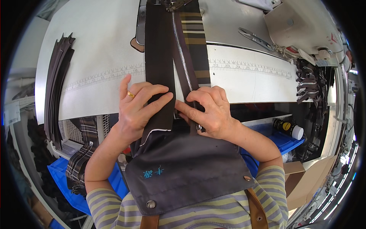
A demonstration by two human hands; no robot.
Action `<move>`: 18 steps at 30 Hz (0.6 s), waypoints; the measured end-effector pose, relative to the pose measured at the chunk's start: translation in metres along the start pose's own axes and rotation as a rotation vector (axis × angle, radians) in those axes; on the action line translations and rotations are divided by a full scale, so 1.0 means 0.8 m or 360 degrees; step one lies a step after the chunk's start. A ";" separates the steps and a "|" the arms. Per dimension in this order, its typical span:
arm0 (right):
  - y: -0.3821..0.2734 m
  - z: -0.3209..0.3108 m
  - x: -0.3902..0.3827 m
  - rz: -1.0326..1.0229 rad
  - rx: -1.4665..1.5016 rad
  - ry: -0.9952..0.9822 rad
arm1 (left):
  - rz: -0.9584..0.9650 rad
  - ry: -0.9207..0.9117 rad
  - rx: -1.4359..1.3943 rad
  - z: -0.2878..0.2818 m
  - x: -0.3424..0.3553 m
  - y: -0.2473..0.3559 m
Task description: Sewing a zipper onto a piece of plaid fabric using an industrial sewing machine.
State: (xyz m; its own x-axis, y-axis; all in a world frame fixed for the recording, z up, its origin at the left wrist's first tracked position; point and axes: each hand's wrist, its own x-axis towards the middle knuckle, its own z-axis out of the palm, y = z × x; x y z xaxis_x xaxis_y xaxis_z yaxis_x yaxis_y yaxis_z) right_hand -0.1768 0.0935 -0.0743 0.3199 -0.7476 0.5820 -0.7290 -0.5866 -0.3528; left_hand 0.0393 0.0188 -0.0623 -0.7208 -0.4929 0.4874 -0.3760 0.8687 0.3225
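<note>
A long dark fabric strip point(159, 49) runs from under the sewing machine's presser foot point(171, 5) toward me. Beside it lies a zipper point(182, 57) with silver teeth on dark tape, and striped fabric point(196, 42) extends along its right side. My left hand point(139, 105) rests on the near part of the strip, thumb and forefinger closed at its right edge, little finger raised. With bent fingers my right hand point(209, 112) grips the zipper's near end, close to its metal slider point(198, 126). The strip's near end, edged in white, hangs over the table edge.
A white table point(103, 49) with printed rulers bears a stack of dark strips point(59, 84) at left. Thread snips point(255, 38) lie at back right. Zippers point(310, 84) hang off the right end. Below are a blue tray point(276, 141) with a bottle point(288, 129) and plaid fabric point(82, 152).
</note>
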 end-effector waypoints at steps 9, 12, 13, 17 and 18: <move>-0.004 -0.017 -0.016 -0.0233 0.0059 0.0049 | -0.0047 -0.0005 0.0043 0.000 -0.011 0.007; -0.023 -0.018 -0.001 -0.0204 -0.0009 0.0072 | -0.0026 0.0025 0.0038 0.000 -0.013 0.005; -0.023 -0.016 -0.003 -0.0205 -0.0016 0.0072 | -0.0030 0.0025 0.0019 -0.001 -0.013 0.005; -0.025 -0.009 -0.005 -0.0129 -0.0030 -0.0042 | -0.0039 0.0057 -0.0022 -0.001 -0.013 0.004; -0.025 -0.008 -0.004 -0.0121 -0.0044 -0.0044 | -0.0046 0.0061 -0.0020 -0.001 -0.014 0.004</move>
State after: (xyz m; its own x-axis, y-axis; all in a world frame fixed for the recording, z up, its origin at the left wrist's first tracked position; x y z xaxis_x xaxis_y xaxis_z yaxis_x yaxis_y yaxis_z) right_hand -0.1670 0.1100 -0.0644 0.3913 -0.7095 0.5860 -0.7182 -0.6336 -0.2875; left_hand 0.0467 0.0267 -0.0660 -0.6869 -0.5194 0.5083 -0.3886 0.8535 0.3470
